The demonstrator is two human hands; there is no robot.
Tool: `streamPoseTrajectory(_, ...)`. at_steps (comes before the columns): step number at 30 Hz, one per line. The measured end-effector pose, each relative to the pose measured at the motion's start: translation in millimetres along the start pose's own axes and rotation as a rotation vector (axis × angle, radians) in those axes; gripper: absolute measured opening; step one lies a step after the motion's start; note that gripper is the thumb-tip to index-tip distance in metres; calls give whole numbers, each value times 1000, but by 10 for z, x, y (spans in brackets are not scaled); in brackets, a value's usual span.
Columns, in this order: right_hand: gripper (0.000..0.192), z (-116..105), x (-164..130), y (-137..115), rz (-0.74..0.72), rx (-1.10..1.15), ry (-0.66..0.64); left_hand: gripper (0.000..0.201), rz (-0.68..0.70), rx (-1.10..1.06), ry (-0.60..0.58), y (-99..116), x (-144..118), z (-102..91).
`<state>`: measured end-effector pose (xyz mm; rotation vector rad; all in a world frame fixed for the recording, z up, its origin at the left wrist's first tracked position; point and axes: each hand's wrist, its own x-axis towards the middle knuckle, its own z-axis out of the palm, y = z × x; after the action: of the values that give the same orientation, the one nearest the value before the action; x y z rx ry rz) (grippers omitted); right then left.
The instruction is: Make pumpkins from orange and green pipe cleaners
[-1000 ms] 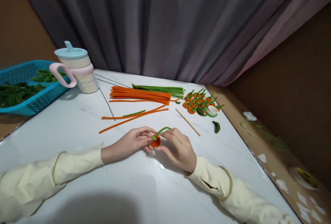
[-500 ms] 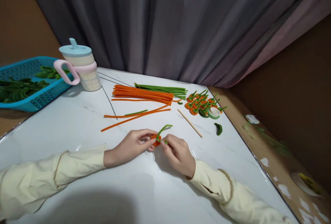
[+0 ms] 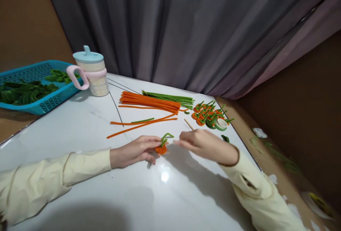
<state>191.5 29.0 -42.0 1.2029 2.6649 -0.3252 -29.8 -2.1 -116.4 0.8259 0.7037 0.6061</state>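
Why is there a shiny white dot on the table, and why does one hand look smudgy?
Head view: the dot is lamp glare on the glossy table, just below the orange coil in the left hand; the right hand is slightly blurred; a dark shadow covers the near table edge.

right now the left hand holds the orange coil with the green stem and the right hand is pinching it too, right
Not quite. In the head view the left hand does hold the orange coil with its green stem, but the right hand is off it, hovering beside it.
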Motion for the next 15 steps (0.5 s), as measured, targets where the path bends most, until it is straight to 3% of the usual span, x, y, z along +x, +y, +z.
streamPoseTrajectory(2, 40, -98, 61, 203, 292, -189, -72, 25, -49, -88, -60, 14, 9, -34)
streamPoseTrajectory(5, 29, -16, 210, 453, 439, -233, -78, 26, -107, -209, -145, 37, 22, -79)
streamPoseTrajectory(10, 32, 264, 403, 619, 444, -199, -52, 25, -168, -278, -218, 61, 37, -113)
streamPoseTrajectory(15, 27, 175, 397, 691, 339, -106, 40, 18, -144, -299, -199, 69, 45, -133)
